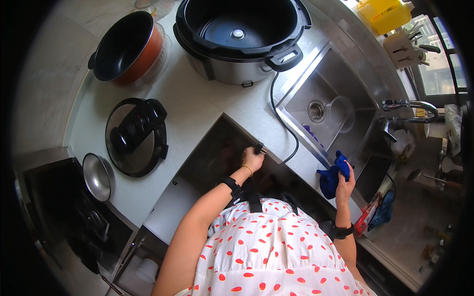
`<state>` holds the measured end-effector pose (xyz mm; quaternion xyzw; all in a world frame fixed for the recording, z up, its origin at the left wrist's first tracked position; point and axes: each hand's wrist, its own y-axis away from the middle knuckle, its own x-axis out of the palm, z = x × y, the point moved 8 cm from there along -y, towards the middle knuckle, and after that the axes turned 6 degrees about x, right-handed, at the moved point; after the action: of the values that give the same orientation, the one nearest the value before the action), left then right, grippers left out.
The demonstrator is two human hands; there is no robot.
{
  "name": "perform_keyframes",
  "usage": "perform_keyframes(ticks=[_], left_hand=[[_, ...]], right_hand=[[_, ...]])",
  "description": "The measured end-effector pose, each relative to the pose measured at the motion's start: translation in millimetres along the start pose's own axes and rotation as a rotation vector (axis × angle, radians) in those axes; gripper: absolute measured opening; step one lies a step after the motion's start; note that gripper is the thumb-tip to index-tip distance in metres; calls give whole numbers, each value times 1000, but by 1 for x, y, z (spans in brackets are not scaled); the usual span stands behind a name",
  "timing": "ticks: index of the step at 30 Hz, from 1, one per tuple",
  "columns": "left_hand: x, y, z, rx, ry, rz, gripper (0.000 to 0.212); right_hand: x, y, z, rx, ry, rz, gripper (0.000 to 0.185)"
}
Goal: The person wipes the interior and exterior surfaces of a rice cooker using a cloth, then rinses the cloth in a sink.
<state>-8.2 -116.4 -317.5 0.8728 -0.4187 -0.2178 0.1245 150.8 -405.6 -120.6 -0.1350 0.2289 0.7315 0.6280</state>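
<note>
My left hand (253, 160) is closed around a small black and metal fitting (260, 148) at the counter's front edge, above the dark cabinet opening; whether it is a clip or a plug cannot be told. A blue cloth (330, 181) hangs bunched in my right hand (346, 181), beside the sink's near rim. Beyond my hands stands a large electric pressure cooker (229, 68) with its top off and its dark inside showing. Its lid (136, 137) lies on the counter to the left, and its black cord (276, 107) runs down over the counter edge.
An orange pot (142, 59) stands tilted at the back left. A metal bowl (98, 177) sits near the stove (55, 185). The steel sink (333, 74) holds a clear round container (340, 114), with a faucet (414, 107) at its right. Yellow jugs (387, 16) and a utensil holder (401, 50) stand by the window.
</note>
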Motion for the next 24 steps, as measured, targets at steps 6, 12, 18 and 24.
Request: perform_keyframes(ticks=[6,12,18,24], left_hand=[[-45,13,-25,74,174,-40,19],[-70,58,-219,560,163,-20,10],[25,50,-307,738,-143,132,10],[106,27,-326,713,-523,99,30]], right_hand=[[-23,-21,17,-46,-176,66,33],[-71,-41,35,-126,-354,39,34],[-111,-41,25,-55,-639,54,34],[-130,-22,-17,-32,-633,11,39]])
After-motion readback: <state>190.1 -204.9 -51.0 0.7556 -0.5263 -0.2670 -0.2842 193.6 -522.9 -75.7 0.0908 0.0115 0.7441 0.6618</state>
